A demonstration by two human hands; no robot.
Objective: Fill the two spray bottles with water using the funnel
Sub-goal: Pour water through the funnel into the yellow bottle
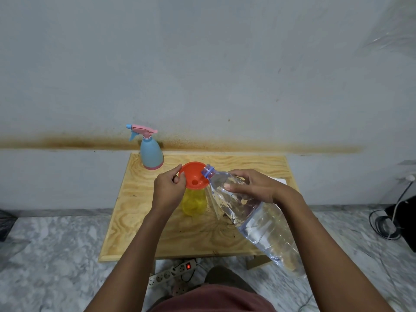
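Note:
An orange funnel (194, 177) sits in the neck of a yellow spray bottle body (195, 203) standing on the wooden table (144, 233). My left hand (168, 188) pinches the funnel's left rim. My right hand (249, 188) grips a large clear water bottle (254, 217), tilted with its open blue-ringed mouth (208, 171) over the funnel's right rim. A blue spray bottle (151, 155) with a pink-and-blue trigger head stands upright at the table's back left. The yellow bottle has no spray head on it.
A grey wall rises directly behind the table. A white paper (280, 180) lies at the table's right edge behind my right hand. A power strip (173, 272) with a lit red switch lies on the marble floor under the front edge. Cables (387, 221) coil at the right.

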